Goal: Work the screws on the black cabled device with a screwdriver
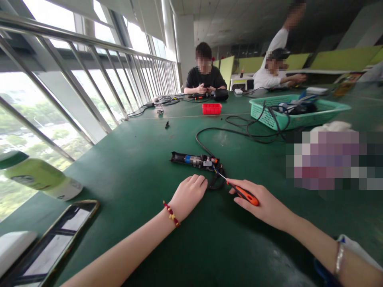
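An opened corded power tool [196, 161] lies on the green table, its motor, wires and switch parts exposed in one black housing half. Its exact kind I cannot make out. My right hand [263, 201] is closed around a screwdriver [243, 193] with an orange and black handle. The shaft points left and up, and its tip is at the wires near the tool's handle end. My left hand [191, 193] rests just in front of the tool, fingers curled down beside the handle. Whatever those fingers pinch or touch is hidden from view.
A black cord [206, 129] runs from the tool to a teal basket [299, 119] of tools. Further back is a red box [212, 109]. At left are a bottle [38, 175] and a phone [56, 243]. Other people [206, 75] sit across the table.
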A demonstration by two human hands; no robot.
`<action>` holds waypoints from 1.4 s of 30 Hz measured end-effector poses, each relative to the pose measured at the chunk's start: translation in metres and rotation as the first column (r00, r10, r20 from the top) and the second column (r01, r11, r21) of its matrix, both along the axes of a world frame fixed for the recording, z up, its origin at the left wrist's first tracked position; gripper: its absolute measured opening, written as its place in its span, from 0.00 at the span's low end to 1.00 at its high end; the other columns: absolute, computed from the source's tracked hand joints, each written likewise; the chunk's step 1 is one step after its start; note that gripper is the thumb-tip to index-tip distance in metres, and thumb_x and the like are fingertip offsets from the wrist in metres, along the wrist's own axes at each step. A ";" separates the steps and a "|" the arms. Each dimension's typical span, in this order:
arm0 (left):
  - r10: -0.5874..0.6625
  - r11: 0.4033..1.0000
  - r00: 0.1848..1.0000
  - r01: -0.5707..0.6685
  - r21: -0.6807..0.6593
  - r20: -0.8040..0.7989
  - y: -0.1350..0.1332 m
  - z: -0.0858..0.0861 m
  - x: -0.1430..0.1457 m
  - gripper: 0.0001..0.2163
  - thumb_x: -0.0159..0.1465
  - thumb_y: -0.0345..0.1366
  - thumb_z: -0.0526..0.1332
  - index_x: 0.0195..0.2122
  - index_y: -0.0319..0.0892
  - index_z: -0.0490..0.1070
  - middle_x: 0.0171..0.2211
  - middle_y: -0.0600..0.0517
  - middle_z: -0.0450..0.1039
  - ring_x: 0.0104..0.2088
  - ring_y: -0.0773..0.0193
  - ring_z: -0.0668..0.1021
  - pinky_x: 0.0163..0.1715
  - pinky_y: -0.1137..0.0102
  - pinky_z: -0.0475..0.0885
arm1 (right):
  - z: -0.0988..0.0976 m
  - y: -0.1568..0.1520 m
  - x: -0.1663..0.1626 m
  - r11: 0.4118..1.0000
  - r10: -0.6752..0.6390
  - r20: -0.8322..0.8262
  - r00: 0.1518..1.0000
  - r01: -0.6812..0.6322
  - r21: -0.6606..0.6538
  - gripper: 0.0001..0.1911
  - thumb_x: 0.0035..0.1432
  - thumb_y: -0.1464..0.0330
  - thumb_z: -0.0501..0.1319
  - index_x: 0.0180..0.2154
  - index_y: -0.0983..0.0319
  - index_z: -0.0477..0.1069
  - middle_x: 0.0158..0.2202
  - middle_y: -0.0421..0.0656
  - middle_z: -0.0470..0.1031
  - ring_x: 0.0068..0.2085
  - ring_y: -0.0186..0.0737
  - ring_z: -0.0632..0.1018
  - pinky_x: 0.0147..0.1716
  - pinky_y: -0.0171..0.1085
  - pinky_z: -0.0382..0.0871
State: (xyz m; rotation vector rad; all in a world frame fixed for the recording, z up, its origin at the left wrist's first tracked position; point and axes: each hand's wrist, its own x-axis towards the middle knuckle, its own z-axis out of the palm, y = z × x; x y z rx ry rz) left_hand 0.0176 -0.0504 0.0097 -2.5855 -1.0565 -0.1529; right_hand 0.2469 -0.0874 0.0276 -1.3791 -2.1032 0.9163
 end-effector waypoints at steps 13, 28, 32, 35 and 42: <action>0.014 0.999 1.000 -0.014 -0.035 0.000 0.000 0.004 0.009 0.04 0.62 0.26 0.56 0.36 0.39 0.68 0.35 0.50 0.69 0.35 0.62 0.72 0.32 0.69 0.70 | 0.002 -0.002 -0.001 1.000 -0.002 -0.001 1.000 0.002 0.009 0.26 0.58 0.57 0.55 0.57 0.57 0.61 0.45 0.44 0.72 0.45 0.41 0.74 0.49 0.44 0.65; 0.079 0.989 0.640 0.047 -0.141 0.764 0.056 0.015 0.019 0.04 0.60 0.32 0.61 0.33 0.44 0.76 0.34 0.53 0.72 0.37 0.64 0.73 0.42 0.66 0.68 | -0.003 0.001 0.002 0.999 0.019 0.000 1.000 -0.019 0.036 0.26 0.58 0.58 0.55 0.57 0.57 0.61 0.45 0.45 0.72 0.44 0.40 0.75 0.49 0.44 0.67; 0.117 0.986 0.619 0.024 -0.168 0.776 0.063 -0.003 0.021 0.03 0.59 0.33 0.63 0.33 0.45 0.77 0.34 0.53 0.72 0.37 0.64 0.72 0.42 0.65 0.67 | -0.003 0.001 0.002 0.999 0.028 0.008 1.000 -0.028 0.043 0.25 0.58 0.58 0.55 0.57 0.57 0.60 0.45 0.45 0.71 0.44 0.40 0.74 0.48 0.43 0.67; 0.134 0.985 0.635 0.001 -0.174 0.761 0.066 -0.006 0.021 0.03 0.58 0.34 0.64 0.33 0.46 0.77 0.34 0.53 0.71 0.37 0.63 0.71 0.42 0.64 0.67 | -0.003 0.001 0.002 0.998 0.026 0.011 1.000 -0.027 0.057 0.24 0.58 0.59 0.55 0.56 0.57 0.61 0.44 0.45 0.72 0.44 0.40 0.74 0.47 0.42 0.67; 0.098 0.994 0.710 -0.042 -0.097 0.698 0.062 -0.004 0.024 0.05 0.60 0.34 0.61 0.34 0.45 0.76 0.35 0.52 0.71 0.39 0.63 0.72 0.42 0.65 0.67 | -0.003 0.001 0.002 0.999 0.029 0.007 1.000 -0.029 0.044 0.25 0.58 0.59 0.55 0.56 0.57 0.61 0.45 0.45 0.71 0.44 0.41 0.74 0.47 0.43 0.67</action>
